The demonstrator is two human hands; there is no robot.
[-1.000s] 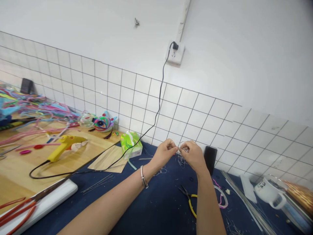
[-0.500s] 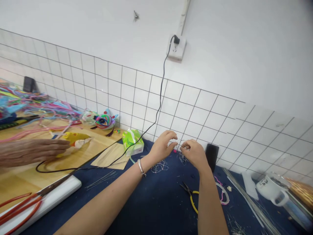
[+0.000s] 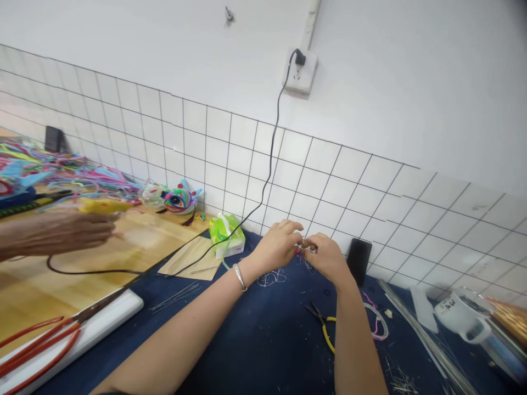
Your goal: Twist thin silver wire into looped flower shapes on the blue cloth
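My left hand (image 3: pixel 280 244), with a silver bangle at the wrist, is closed, its thumb and fingertips pinched together above the dark blue table cover. Close against it, my right hand (image 3: pixel 325 257) is pinched too, and the fingertips of both hands meet. They are on a thin wire, mostly hidden by the fingers. Just under the fingertips shows a small pink-red bit (image 3: pixel 298 251). Loops of fine wire (image 3: pixel 272 277) lie below my left hand, and more loops (image 3: pixel 307 266) lie under my right. Yellow-handled pliers (image 3: pixel 325 326) rest beside my right forearm.
Another person's hand (image 3: pixel 78 230) at left is by a blurred yellow object (image 3: pixel 105 206). A black cord (image 3: pixel 269 164) runs down from the wall socket. Around are a tissue pack (image 3: pixel 226 235), red-handled scissors (image 3: pixel 37 348), a black phone (image 3: pixel 359 262), straight wires (image 3: pixel 424 334) and a white mug (image 3: pixel 459 317).
My hands have come together; a gap with fine wire showed between them before. My left fingers have closed further. The other person's hand and the yellow object have shifted up and left.
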